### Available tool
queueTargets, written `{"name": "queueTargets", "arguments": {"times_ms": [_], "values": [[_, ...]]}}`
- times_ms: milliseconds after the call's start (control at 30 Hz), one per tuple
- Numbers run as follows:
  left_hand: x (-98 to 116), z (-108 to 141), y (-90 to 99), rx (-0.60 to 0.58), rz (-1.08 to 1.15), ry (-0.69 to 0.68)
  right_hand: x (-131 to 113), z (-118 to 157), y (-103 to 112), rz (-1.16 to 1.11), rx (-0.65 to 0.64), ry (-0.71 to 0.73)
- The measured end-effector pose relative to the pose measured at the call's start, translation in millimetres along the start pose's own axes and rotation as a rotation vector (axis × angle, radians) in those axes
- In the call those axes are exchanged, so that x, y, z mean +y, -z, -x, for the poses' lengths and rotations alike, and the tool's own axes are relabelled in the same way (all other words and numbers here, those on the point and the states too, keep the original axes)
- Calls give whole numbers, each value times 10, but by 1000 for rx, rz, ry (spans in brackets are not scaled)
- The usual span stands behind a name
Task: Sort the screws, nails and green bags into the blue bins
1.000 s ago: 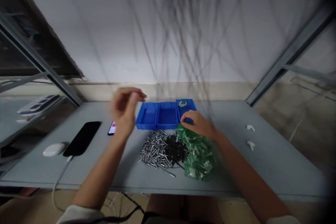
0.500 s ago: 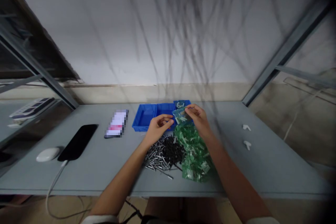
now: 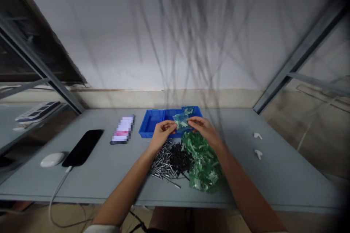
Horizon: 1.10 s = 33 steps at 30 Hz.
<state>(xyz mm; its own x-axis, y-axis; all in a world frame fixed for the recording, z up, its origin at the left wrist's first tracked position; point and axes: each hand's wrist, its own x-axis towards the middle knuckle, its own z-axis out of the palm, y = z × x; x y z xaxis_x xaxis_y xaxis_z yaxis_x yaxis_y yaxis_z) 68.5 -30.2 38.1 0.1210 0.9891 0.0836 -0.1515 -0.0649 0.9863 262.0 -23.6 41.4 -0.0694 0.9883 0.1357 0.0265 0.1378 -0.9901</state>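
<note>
Between both hands a small clear plastic bag (image 3: 181, 122) with pale pieces inside is held up in front of the blue divided tray (image 3: 151, 121). My left hand (image 3: 162, 133) pinches its left edge. My right hand (image 3: 204, 128) grips the right edge between thumb and fingers. Beneath the hands lie a heap of silvery metal pins (image 3: 163, 164) and a heap of small black parts (image 3: 180, 158). To their right is a pile of green plastic bags (image 3: 203, 167) with small pieces in them. Another small bag (image 3: 188, 110) sits in the tray's right compartment.
Left of the tray lie a phone with a lit screen (image 3: 123, 129), a dark phone (image 3: 83, 148) on a white cable and a white earbud case (image 3: 52, 159). Two white earbuds (image 3: 257, 153) rest on the right. Metal frame posts (image 3: 276, 83) stand at both sides, a wall behind.
The small bag has moved left and slightly down, away from where only my right hand held it. My left hand has taken hold of its left edge.
</note>
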Motion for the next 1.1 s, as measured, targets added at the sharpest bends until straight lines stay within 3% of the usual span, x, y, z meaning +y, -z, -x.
{"name": "queueTargets", "arguments": {"times_ms": [233,433,800,1100], "values": [[-133,-47,77,50,-199,-164,103,-22,-3,46,-24,16],[-90,-31,58,-1,-103,-119,130,-13,23,100,-5,101],[-125,1,47,49,-162,-237,48,14,-21,57,94,161],[-95,27,24,17,-237,-239,130,-11,23,159,16,170]]}}
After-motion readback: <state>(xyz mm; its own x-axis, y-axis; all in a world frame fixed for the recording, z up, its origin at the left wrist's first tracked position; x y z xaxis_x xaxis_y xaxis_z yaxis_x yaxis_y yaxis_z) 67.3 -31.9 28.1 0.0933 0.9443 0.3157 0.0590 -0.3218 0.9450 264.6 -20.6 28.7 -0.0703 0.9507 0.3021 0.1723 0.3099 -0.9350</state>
